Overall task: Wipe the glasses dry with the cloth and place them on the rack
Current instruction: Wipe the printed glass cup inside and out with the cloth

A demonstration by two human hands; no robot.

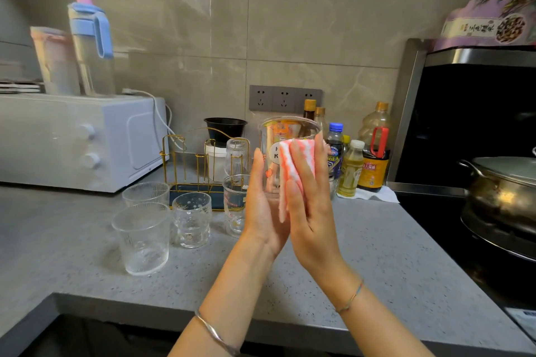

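My left hand holds a clear printed glass upright above the counter. My right hand presses a pink-and-white cloth flat against the glass's side. The gold wire rack with a dark tray stands behind, with one ribbed glass upside down on it. On the counter wait two ribbed glasses, a bubbled glass and a printed glass, partly hidden by my left hand.
A white microwave with jugs on top stands at the left. Sauce and oil bottles line the wall on the right. A steel pot sits on the stove at far right. The grey counter's edge runs along the front.
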